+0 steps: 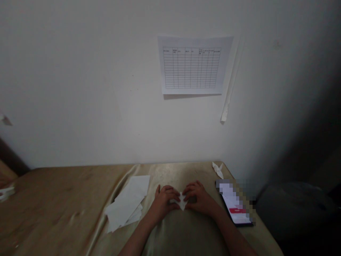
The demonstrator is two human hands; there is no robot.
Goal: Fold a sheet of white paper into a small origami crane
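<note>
Between my two hands is a small piece of folded white paper (182,202), pointed at its lower end. My left hand (166,197) pinches its left side, the fingertips partly covering it. On the other side my right hand (197,197) grips it with bent fingers and thumb. Both hands rest low over the cloth-covered surface, close together. A fan of white paper sheets (128,202) lies to the left of my left hand. Beyond my right hand, near the far corner, sits a small folded white paper figure (218,170).
A phone (236,206) with a lit, partly blurred screen lies at the right edge. Shiny tan cloth (66,206) covers the surface, with a raised fold on the left. A printed table sheet (191,67) hangs on the white wall (93,89) behind.
</note>
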